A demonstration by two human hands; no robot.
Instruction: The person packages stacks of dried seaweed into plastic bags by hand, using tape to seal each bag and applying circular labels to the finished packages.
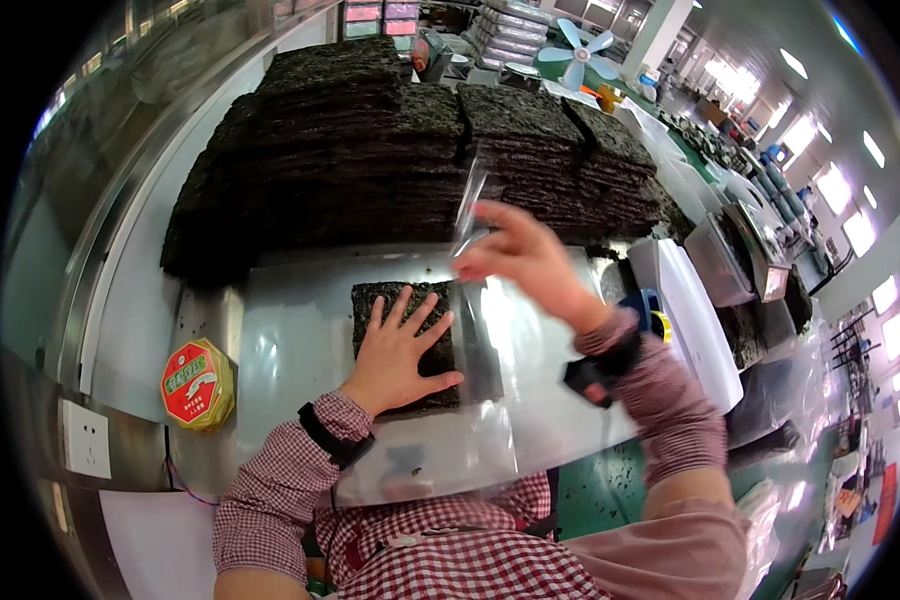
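Note:
My left hand (401, 356) lies flat with spread fingers on a stack of dark dried seaweed sheets (367, 304), which rests on the pale work surface (292, 442). Beside the stack, to its right, my right hand (521, 259) is raised, its fingertips closed on a clear plastic film or bag (469, 199); the hand is slightly blurred. The film hangs down past the stack's right edge, and where it ends is hard to tell. Behind both hands stand tall piles of seaweed sheets (330, 150).
A stack of octagonal red and yellow labels or lids (197, 386) sits at left. At right are a white plastic tray (690, 322), a blue and yellow tape roll (652, 311) and a clear plastic box (720, 259). A fan (581, 55) stands behind the piles.

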